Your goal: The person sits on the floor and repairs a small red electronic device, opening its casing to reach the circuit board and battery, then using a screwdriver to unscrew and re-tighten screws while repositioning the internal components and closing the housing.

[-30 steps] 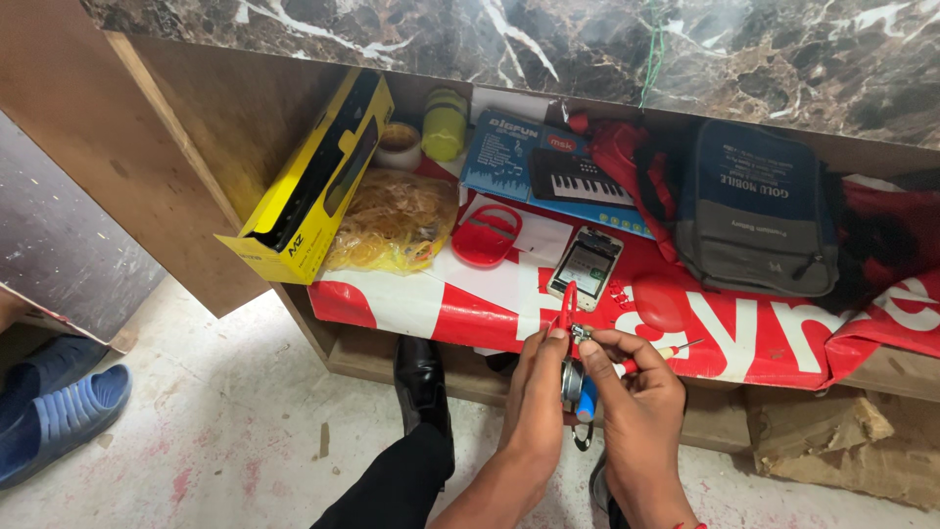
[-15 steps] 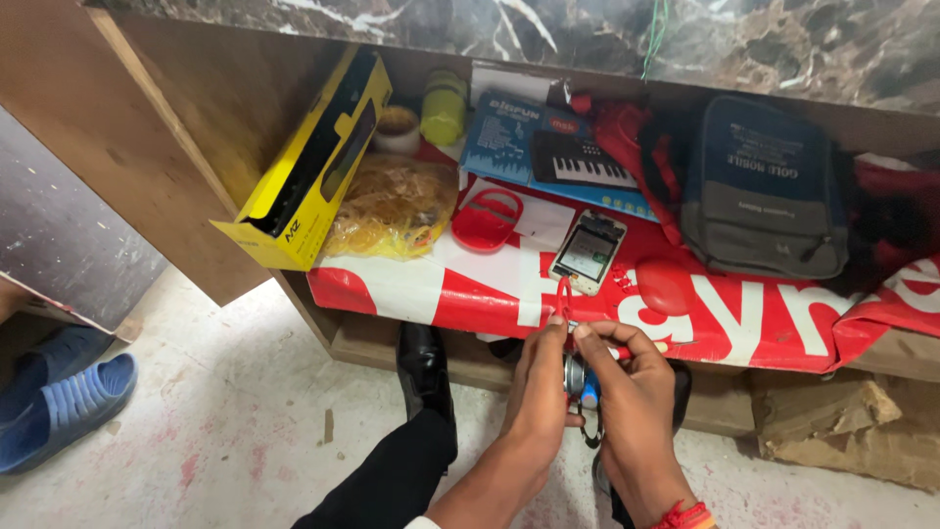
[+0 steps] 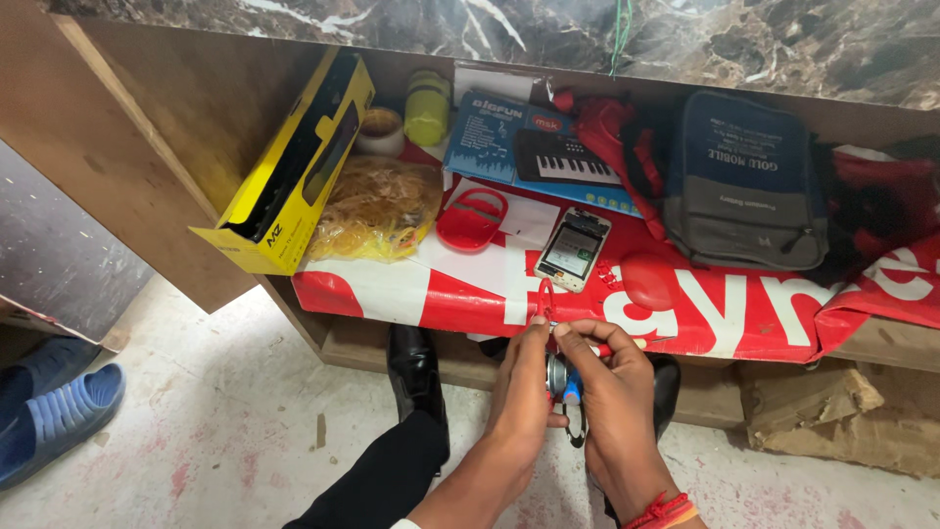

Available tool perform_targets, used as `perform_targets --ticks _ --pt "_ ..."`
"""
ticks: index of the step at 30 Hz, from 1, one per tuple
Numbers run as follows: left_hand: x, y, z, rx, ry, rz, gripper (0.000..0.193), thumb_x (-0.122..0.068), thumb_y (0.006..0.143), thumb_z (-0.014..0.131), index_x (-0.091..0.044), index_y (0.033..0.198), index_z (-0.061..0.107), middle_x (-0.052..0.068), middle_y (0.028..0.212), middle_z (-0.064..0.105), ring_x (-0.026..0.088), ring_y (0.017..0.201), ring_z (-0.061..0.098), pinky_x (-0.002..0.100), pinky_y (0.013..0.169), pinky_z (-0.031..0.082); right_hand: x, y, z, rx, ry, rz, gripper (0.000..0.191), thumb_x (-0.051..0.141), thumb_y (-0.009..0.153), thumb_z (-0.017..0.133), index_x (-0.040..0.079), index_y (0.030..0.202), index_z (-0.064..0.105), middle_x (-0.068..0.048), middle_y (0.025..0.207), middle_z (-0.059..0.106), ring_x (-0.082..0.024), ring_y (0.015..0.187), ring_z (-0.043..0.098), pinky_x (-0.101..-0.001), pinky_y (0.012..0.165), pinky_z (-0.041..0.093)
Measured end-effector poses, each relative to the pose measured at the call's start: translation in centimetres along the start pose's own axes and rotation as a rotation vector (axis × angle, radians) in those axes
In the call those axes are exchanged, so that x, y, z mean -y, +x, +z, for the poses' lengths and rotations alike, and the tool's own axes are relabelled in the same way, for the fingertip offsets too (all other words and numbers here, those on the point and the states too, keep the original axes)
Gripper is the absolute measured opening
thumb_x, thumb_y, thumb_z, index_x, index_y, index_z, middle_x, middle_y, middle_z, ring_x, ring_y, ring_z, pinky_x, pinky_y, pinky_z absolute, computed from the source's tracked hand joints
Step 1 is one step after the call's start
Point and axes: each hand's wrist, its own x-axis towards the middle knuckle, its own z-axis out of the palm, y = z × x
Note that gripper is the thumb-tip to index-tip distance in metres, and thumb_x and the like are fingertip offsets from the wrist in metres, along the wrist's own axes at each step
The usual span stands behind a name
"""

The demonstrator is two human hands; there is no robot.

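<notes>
wooden shelf (image 3: 176, 147) under marble top | your left hand (image 3: 524, 392) and right hand (image 3: 612, 392) stay pinched on a small silver-blue part (image 3: 562, 377) below the red banner (image 3: 744, 304) (hands barely shifted; view nearer) | work continues in place

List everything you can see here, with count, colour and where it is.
Box: one, yellow, leaning at shelf's left.
Bag of rubber bands: one, yellowish, beside box.
Stand: one, red, shelf middle.
Phone: one, white-edged, on red banner.
Toy keyboard box: one, blue, at back.
Backpack: one, grey-blue, right.
Sandals: blue, floor left.
Small metal part: one, silver-blue, between both hands.
Left hand, right hand: pinching the part.
</notes>
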Motion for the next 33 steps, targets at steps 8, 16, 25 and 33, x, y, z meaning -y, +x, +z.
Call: perform_targets --ticks 8,16,25,33 --pt "0.1 0.2 -0.1 0.009 0.002 0.003 0.07 -0.069 0.087 0.038 -0.021 0.135 0.057 0.0 0.122 0.064 0.014 0.103 0.063 0.032 0.071 0.055 0.1 0.1 0.0 0.006 -0.01 0.003 0.022 0.01 0.09 0.073 -0.001 0.108 0.068 -0.007 0.09 0.071 -0.009 0.074 0.065 -0.0227 0.062 0.05" --pt "-0.1 0.0 0.0 0.004 0.005 -0.007 0.068 -0.068 0.087 0.037 -0.022 0.134 0.056 -0.001 0.123 0.063 0.014 0.103 0.062 0.033 0.072 0.055 0.3 0.1 0.0 0.009 0.002 0.016 0.022 0.01 0.09 0.072 -0.001 0.108 0.067 -0.008 0.09 0.072 -0.01 0.076 0.067 -0.0236 0.065 0.053" --pt "0.5 0.4 0.3 -0.015 -0.007 0.003 0.064 -0.065 0.089 0.039 -0.022 0.132 0.059 0.001 0.11 0.063 0.014 0.09 0.061 0.03 0.066 0.054 0.4 0.1 0.1 -0.012 -0.008 0.038 0.023 0.011 0.09 0.071 -0.001 0.109 0.066 -0.01 0.092 0.074 -0.012 0.078 0.068 -0.025 0.065 0.053" --pt "1.1 1.5 0.1 -0.003 -0.069 0.014 0.062 -0.064 0.091 0.043 -0.021 0.131 0.06 0.001 0.105 0.065 0.012 0.087 0.063 0.03 0.062 0.053 -0.2 0.5 0.0 0.008 0.033 0.011 0.022 0.009 0.089 0.072 -0.002 0.108 0.067 -0.01 0.093 0.074 -0.013 0.08 0.07 -0.025 0.068 0.054"
